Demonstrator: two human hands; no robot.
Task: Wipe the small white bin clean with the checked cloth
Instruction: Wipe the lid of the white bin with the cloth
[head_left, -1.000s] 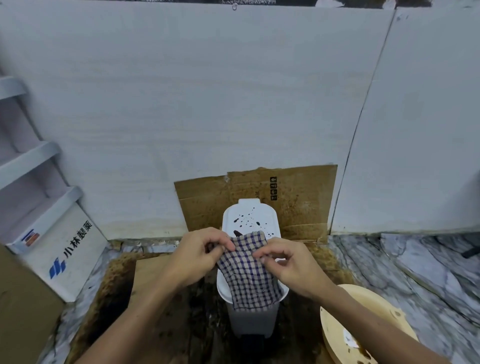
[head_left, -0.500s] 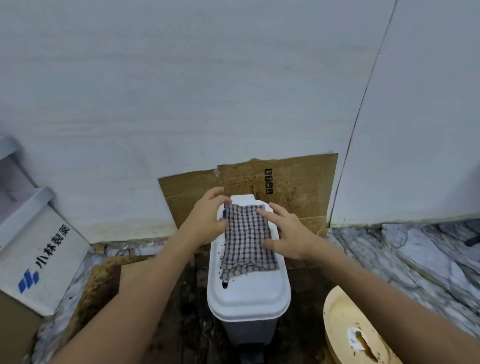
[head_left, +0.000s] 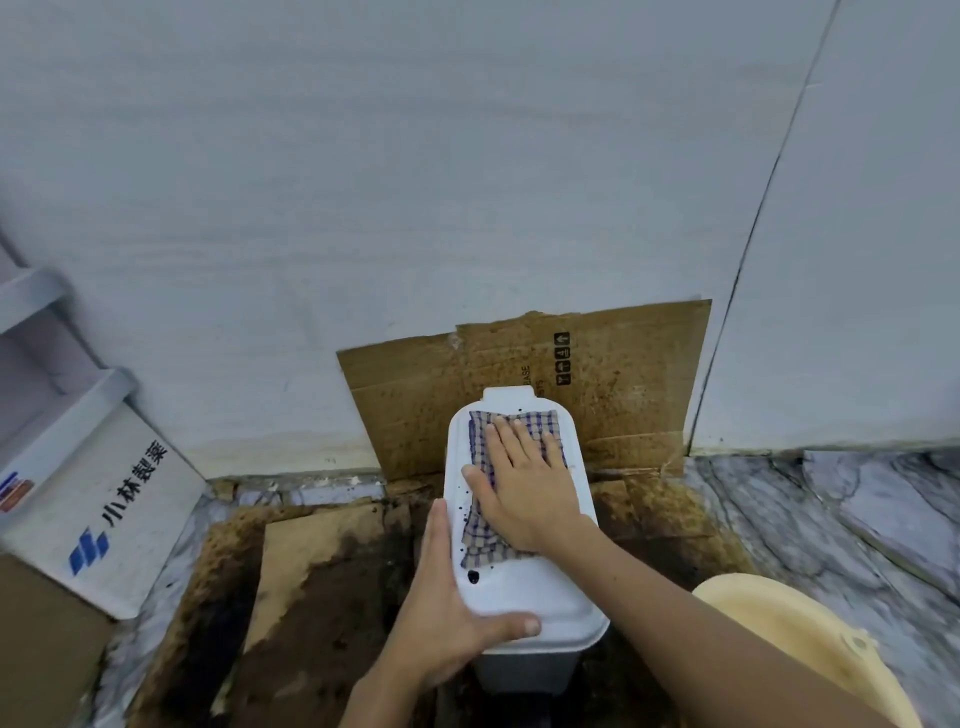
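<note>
The small white bin (head_left: 540, 597) stands on stained cardboard in front of me, lid closed, with dark specks and one dark blob on the lid's left side. The checked cloth (head_left: 485, 545) lies spread along the lid. My right hand (head_left: 524, 483) presses flat on the cloth, fingers pointing toward the wall. My left hand (head_left: 449, 618) clasps the lid's near-left corner, thumb across the front edge, fingers along the left side.
A stained cardboard sheet (head_left: 613, 384) leans on the white wall behind the bin. A white box with blue print (head_left: 98, 499) and white shelves stand at the left. A pale yellow basin (head_left: 810, 649) sits at the lower right on the marble floor.
Both hands first held the cloth up, then laid it on the lid. Now my left hand has left the cloth and grips the lid's near corner; my right palm lies flat on the cloth.
</note>
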